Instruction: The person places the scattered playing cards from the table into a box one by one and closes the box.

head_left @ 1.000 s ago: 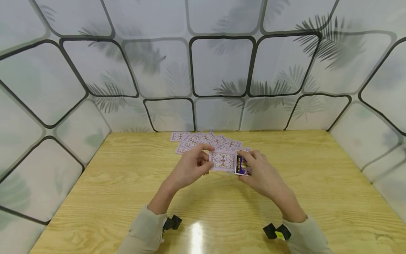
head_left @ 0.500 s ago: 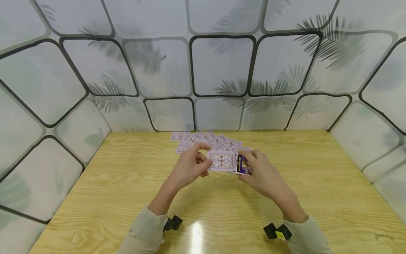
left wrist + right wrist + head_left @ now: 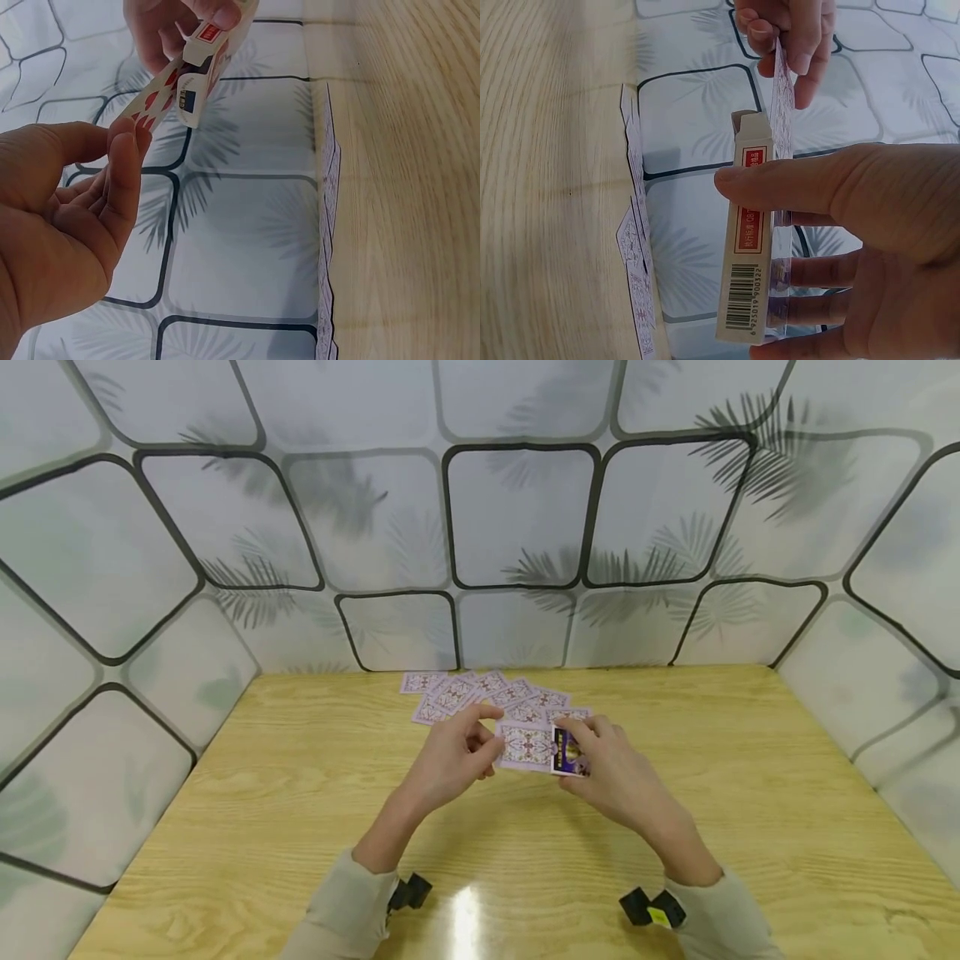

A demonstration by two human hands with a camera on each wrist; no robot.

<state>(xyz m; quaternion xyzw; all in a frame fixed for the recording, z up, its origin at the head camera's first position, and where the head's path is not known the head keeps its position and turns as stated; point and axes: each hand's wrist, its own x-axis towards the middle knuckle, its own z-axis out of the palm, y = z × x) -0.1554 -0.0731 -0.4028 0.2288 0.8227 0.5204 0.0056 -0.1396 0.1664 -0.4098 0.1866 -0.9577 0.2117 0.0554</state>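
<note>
While the right hand (image 3: 613,768) grips with its fingers the small box (image 3: 570,753), the left hand's (image 3: 448,758) fingers pinch a card (image 3: 527,746) at its open end, above the desk (image 3: 300,793).

"What does the table (image 3: 262,793) look like to you?"
"On my head feed, yellowish wood grain, with glare (image 3: 465,920) toward the near side."
"Anything lying on it?"
"I see cards (image 3: 491,685), patterned backs up, mostly overlapping, near the far edge."

Card (image 3: 527,746) left of card box (image 3: 567,752), spread cards (image 3: 491,683) behind (on the table (image 3: 300,810)), wall (image 3: 517,518) beyond
</note>
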